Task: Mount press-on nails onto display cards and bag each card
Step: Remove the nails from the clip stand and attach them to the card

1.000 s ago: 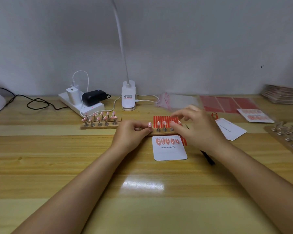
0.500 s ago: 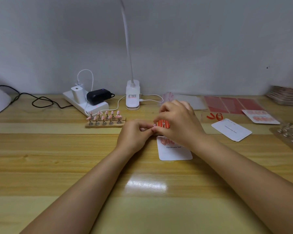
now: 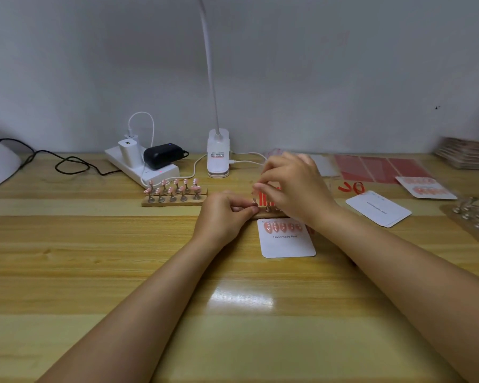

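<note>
- Progress looked partial: the display card on the desk carried one row of five nails, its lower half bare; no bag was on it yet.
- Left hand pinched a stand peg at the wooden holder; right hand pinched something small above the red strips, too blurred to name.
- Since half a second earlier, the right hand had lifted off the card, uncovering the nails.
- A full nail rack waited just left.

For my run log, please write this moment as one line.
step: taking nail off stand | left hand: pinches stand peg | right hand: pinches at nail, blurred | display card: five nails mounted
</note>
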`<state>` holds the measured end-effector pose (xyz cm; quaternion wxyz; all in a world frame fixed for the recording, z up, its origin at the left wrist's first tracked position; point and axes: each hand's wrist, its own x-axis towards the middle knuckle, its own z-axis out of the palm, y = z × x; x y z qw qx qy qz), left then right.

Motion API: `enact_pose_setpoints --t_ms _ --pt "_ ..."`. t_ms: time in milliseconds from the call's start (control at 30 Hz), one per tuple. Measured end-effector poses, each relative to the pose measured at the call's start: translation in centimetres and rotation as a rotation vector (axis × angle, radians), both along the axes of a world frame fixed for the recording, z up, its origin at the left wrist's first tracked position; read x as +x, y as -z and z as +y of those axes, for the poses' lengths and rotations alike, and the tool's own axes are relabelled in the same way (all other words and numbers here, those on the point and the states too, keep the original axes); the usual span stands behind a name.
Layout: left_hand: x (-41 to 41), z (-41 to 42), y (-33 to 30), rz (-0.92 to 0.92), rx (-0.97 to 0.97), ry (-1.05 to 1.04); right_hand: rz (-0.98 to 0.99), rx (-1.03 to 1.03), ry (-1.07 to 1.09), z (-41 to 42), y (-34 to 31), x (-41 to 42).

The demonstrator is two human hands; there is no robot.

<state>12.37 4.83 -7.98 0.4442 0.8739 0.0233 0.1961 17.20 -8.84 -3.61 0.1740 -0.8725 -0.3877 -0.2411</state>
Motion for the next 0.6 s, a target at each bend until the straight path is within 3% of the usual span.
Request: enact_pose_setpoints --t_ms 100,200,467,600 --pt "0.0 0.0 0.0 0.015 0.013 -0.002 0.207 0.24 0.119 0.2 -0.2 0.6" --pt "0.0 0.1 0.1 0.019 0.033 0.0 0.4 0.533 0.099 -0.3 -0.5 -0.2" --pt "-0.3 0.7 -0.8 0.149 0.073 0.095 0.428 0.638 -0.026 -3.7 1.4 -4.8" --pt "-1.8 1.1 -1.6 -0.061 0.14 0.037 0.422 0.601 -0.013 -4.2 2.9 -5.4"
